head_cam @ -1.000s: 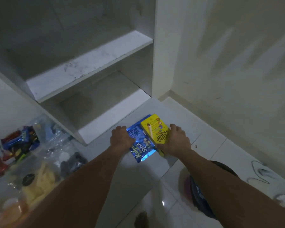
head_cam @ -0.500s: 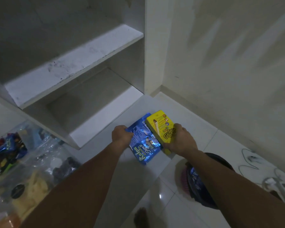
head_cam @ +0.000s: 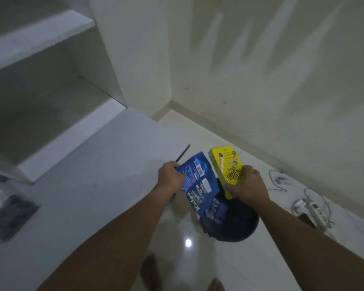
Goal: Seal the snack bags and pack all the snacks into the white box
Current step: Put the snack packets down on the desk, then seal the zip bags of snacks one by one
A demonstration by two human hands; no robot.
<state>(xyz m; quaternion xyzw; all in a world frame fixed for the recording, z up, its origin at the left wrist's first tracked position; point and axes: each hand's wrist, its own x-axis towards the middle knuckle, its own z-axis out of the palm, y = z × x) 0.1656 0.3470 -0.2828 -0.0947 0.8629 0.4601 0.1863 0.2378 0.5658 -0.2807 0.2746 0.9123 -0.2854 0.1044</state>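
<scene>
A white surface (head_cam: 88, 185) lies left of both grips, a dark bin (head_cam: 233, 223) just below them. The left hand (head_cam: 171, 180) grips the blue bag (head_cam: 200, 183) by its left edge; the right hand (head_cam: 247, 185) grips the yellow box (head_cam: 226, 162) at its near end. Bag and box sit side by side, held over the bin.

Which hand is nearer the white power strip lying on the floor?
Right. The right hand, gripping the yellow cardboard snack box, is on the same side as the white power strip. The left hand, holding the blue foil snack bag, is farther away.
</scene>
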